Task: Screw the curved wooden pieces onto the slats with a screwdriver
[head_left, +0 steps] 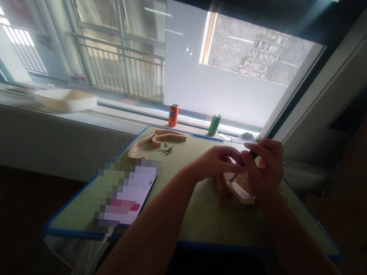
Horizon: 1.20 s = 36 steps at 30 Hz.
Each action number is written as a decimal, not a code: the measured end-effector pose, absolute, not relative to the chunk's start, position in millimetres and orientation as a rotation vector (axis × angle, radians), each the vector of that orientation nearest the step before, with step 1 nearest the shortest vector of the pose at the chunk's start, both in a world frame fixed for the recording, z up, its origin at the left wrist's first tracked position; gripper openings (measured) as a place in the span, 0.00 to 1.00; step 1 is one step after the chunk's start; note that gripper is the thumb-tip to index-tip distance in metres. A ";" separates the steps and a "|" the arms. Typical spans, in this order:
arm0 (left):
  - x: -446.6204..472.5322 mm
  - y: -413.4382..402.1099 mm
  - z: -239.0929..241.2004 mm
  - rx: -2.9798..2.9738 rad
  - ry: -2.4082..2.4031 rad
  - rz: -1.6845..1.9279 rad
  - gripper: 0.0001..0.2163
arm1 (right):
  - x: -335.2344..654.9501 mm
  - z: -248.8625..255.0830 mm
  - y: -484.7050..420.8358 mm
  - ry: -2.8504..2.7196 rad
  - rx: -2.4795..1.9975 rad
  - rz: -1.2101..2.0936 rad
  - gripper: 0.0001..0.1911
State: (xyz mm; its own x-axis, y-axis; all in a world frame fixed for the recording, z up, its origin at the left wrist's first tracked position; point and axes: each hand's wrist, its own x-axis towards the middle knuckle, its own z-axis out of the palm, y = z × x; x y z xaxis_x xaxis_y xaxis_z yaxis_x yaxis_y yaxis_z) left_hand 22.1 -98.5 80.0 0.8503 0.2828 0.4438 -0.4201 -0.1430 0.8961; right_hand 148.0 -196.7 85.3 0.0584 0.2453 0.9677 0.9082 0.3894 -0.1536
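In the head view, my right hand [267, 170] is closed round the dark handle of a screwdriver [253, 154], which slants down to the left. My left hand [216, 163] reaches in from the other side, its fingers pinched at the lower end of the handle. The metal shaft points down at a pale wooden piece [241, 193]; whether a screw sits under the tip is too small to tell. That piece rests on a brown block [222, 189] with a shiny wrapping, partly hidden by my hands.
Curved wooden pieces [139, 146] and several loose screws [166, 149] lie at the table's back left. A tablet-like device [131, 195], partly blurred, is near the left edge. An orange can [173, 115] and a green can [214, 125] stand at the window.
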 end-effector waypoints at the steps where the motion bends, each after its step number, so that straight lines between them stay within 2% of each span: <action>1: 22.9 -97.9 78.9 1.601 -0.117 0.614 0.14 | 147.4 85.5 -197.1 -1.472 -1.098 -0.703 0.16; 4: 24.4 -95.7 75.6 1.594 -0.144 0.602 0.14 | 144.2 86.3 -198.0 -1.511 -1.088 -0.695 0.18; 7: 24.5 -93.9 74.0 1.595 -0.154 0.567 0.15 | 141.2 85.7 -196.2 -1.525 -1.031 -0.522 0.22; 10: 24.0 -93.8 74.5 1.602 -0.114 0.550 0.16 | 140.0 84.6 -193.7 -1.467 -0.990 -0.329 0.19; 14: 25.8 -95.7 74.9 1.619 -0.062 0.531 0.16 | 142.4 86.8 -194.5 -1.424 -1.060 -0.477 0.10; 18: 29.0 -96.5 71.8 1.598 -0.058 0.569 0.17 | 144.8 89.5 -196.4 -1.467 -1.094 -0.593 0.13; 23: 24.3 -95.7 73.4 1.660 -0.060 0.501 0.17 | 141.4 86.0 -196.4 -1.463 -1.069 -0.500 0.20; 29: 23.3 -96.7 77.1 1.641 -0.051 0.496 0.17 | 140.5 88.1 -199.4 -1.455 -1.121 -0.565 0.13; 36: 27.3 -94.0 72.3 1.613 -0.066 0.572 0.15 | 142.4 87.0 -195.4 -1.453 -1.093 -0.681 0.16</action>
